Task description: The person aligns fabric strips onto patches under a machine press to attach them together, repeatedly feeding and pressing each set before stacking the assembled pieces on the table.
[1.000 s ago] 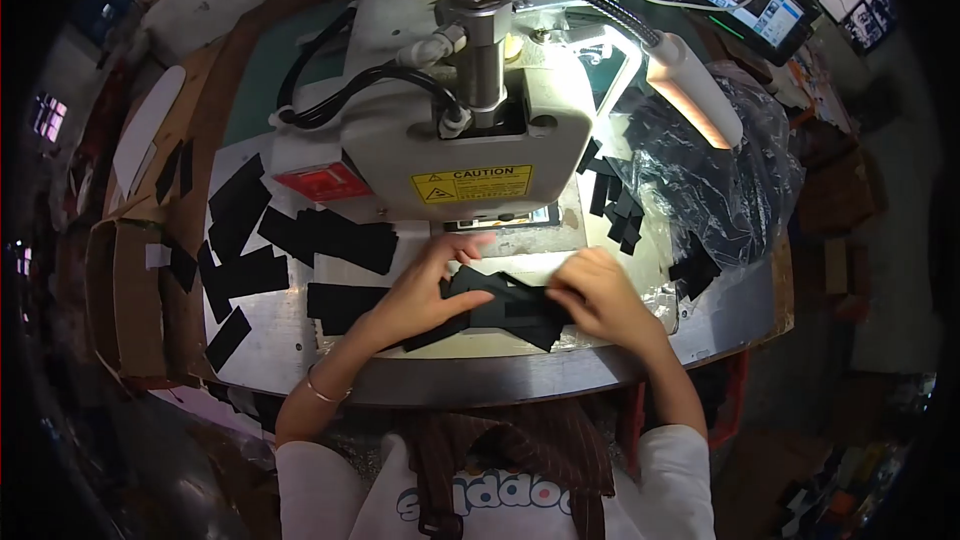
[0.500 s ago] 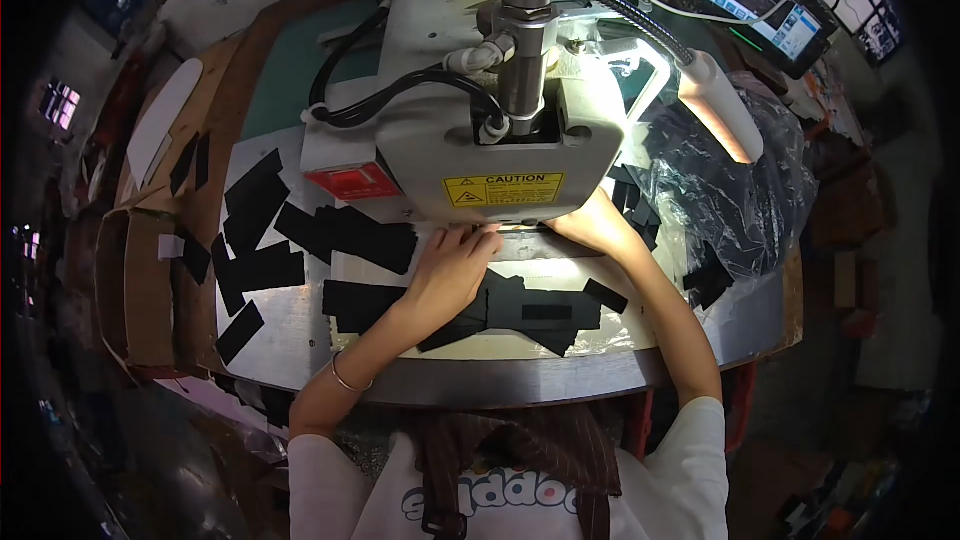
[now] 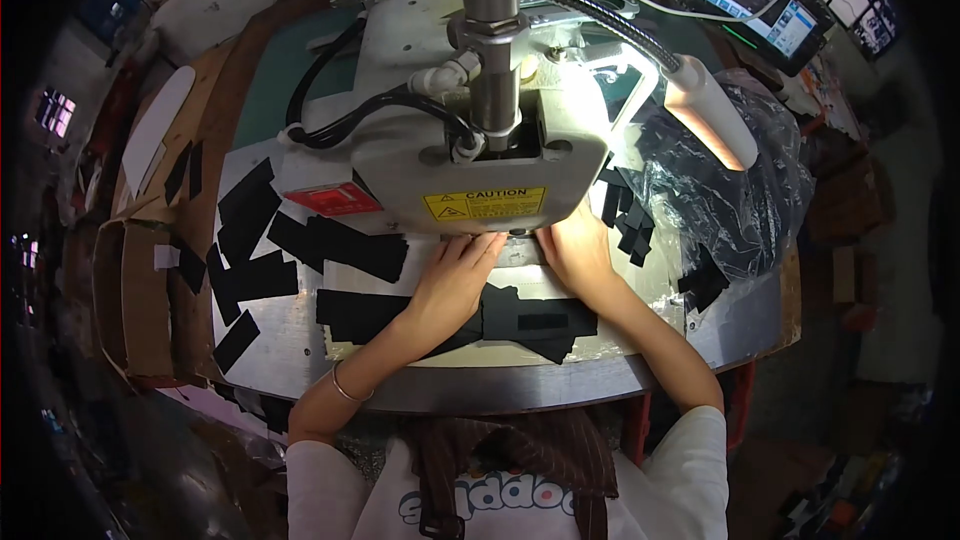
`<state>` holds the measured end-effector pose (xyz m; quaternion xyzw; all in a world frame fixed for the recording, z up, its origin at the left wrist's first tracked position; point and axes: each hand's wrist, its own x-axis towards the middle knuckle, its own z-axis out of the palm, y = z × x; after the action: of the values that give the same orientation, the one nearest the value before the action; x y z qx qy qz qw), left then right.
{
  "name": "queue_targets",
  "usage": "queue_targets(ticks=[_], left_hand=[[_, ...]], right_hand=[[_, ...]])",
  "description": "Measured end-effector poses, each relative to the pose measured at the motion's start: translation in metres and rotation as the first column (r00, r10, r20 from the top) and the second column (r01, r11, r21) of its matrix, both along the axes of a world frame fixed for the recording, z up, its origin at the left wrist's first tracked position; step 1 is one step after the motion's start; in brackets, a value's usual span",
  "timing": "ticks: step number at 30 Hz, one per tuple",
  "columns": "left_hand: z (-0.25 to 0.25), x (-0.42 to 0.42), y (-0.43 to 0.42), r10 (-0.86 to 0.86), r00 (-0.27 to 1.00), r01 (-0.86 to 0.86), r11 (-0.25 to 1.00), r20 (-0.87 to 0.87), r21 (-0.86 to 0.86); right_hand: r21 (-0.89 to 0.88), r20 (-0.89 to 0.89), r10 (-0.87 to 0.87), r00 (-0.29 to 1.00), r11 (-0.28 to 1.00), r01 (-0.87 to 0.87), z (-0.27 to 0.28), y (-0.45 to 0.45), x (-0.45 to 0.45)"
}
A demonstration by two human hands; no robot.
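My left hand (image 3: 455, 278) reaches to the lower front edge of the grey machine head (image 3: 400, 185), its fingers bent and close together. Their tips are partly hidden, and I cannot make out what they hold. My right hand (image 3: 577, 252) is at the other side of the same edge, its thumb toward the middle and its fingers hidden under the head. Between the hands lies a light metal plate (image 3: 519, 255) with a small dark part above it. Just in front of the hands are black fabric strips (image 3: 540, 322), lying in an overlapping pile.
More black strips (image 3: 262, 278) are scattered at left. A clear plastic bag (image 3: 745, 195) with dark contents lies at right. A lamp (image 3: 712, 115) hangs from a flexible arm above. A cardboard box (image 3: 150, 295) stands at the left edge. A lit screen (image 3: 757, 10) is at the back right.
My right hand has drawn back toward me and inward, closer to my left hand. A small black strip at the right end of the front pile is no longer there. The view has shifted slightly.
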<state>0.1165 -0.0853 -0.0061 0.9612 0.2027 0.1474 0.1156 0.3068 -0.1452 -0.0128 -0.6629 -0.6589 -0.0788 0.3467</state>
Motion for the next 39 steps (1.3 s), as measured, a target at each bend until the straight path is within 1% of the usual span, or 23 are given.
queue_targets(ticks=[1, 2, 4, 7, 8, 10, 13, 17, 20, 22, 25, 28, 29, 32, 33, 36, 38, 39], left_hand=[[0.000, -0.001, 0.002, -0.010, 1.000, 0.010, 1.000, 0.021, -0.016], [0.000, -0.002, 0.004, -0.019, 0.999, 0.021, 0.999, 0.041, -0.033], [-0.001, -0.003, 0.005, -0.027, 0.999, 0.030, 0.998, 0.047, -0.060], [0.001, 0.001, 0.007, -0.059, 0.996, 0.067, 0.990, 0.065, -0.127], [0.002, 0.002, 0.007, -0.071, 0.995, 0.081, 0.985, 0.072, -0.152], [0.001, 0.003, 0.006, -0.068, 0.996, 0.076, 0.988, 0.059, -0.134], [0.000, 0.006, 0.002, -0.035, 0.999, 0.036, 0.991, 0.011, -0.129], [-0.002, 0.010, 0.001, -0.019, 0.999, 0.015, 0.996, -0.045, -0.083], [-0.003, 0.013, 0.001, -0.026, 0.999, 0.025, 0.998, -0.030, -0.053], [-0.007, 0.014, 0.002, -0.025, 0.999, 0.021, 0.996, -0.037, -0.086], [-0.009, 0.015, 0.005, -0.027, 0.999, 0.025, 0.994, -0.020, -0.105], [-0.011, 0.012, 0.007, -0.015, 1.000, 0.014, 0.992, -0.008, -0.122], [-0.012, 0.010, 0.008, -0.006, 1.000, 0.006, 0.992, -0.006, -0.129], [-0.007, 0.001, 0.010, 0.010, 1.000, -0.006, 0.993, 0.027, -0.120], [-0.007, -0.003, 0.011, 0.012, 1.000, -0.010, 0.994, 0.020, -0.105], [-0.008, -0.013, 0.016, 0.023, 1.000, -0.022, 0.998, 0.008, -0.062], [-0.006, -0.018, 0.018, 0.035, 0.999, -0.035, 0.999, 0.012, -0.039], [-0.007, -0.019, 0.019, 0.050, 0.998, -0.051, 0.998, -0.030, -0.035]], right_hand=[[-0.026, 0.023, 0.050, 0.998, 0.998, -0.050, 0.000, -0.005, -0.001], [-0.059, 0.078, 0.146, 0.986, 0.988, -0.142, 0.001, -0.012, -0.002], [-0.103, 0.209, 0.170, 0.963, 0.983, -0.151, -0.004, -0.024, -0.009], [-0.164, 0.278, 0.024, 0.960, 0.986, 0.023, -0.006, -0.033, -0.019], [-0.157, 0.284, 0.001, 0.959, 0.987, 0.045, -0.007, -0.034, -0.022], [-0.138, 0.296, -0.044, 0.954, 0.986, 0.088, -0.007, -0.034, -0.026], [-0.131, 0.315, -0.055, 0.947, 0.986, 0.101, -0.006, -0.033, -0.027], [-0.146, 0.245, -0.007, 0.969, 0.988, 0.044, -0.007, -0.031, -0.023], [-0.162, 0.174, 0.032, 0.984, 0.987, -0.004, -0.007, -0.032, -0.018], [-0.172, 0.113, 0.047, 0.992, 0.985, -0.028, -0.010, -0.033, -0.015], [-0.162, 0.071, 0.089, 0.993, 0.984, -0.077, -0.004, -0.033, -0.011], [-0.126, -0.134, 0.186, 0.973, 0.971, -0.203, 0.005, -0.036, 0.000], [-0.077, -0.174, 0.172, 0.970, 0.979, -0.188, 0.009, -0.036, 0.001], [-0.106, -0.201, 0.190, 0.961, 0.971, -0.215, 0.009, -0.042, 0.012], [-0.082, -0.201, 0.207, 0.957, 0.970, -0.227, 0.009, -0.042, 0.013], [-0.203, -0.196, 0.326, 0.925, 0.909, -0.363, 0.020, -0.045, 0.021], [-0.302, -0.279, 0.343, 0.897, 0.855, -0.421, 0.023, -0.049, 0.025], [-0.349, -0.320, 0.349, 0.881, 0.821, -0.452, 0.025, -0.051, 0.026]])
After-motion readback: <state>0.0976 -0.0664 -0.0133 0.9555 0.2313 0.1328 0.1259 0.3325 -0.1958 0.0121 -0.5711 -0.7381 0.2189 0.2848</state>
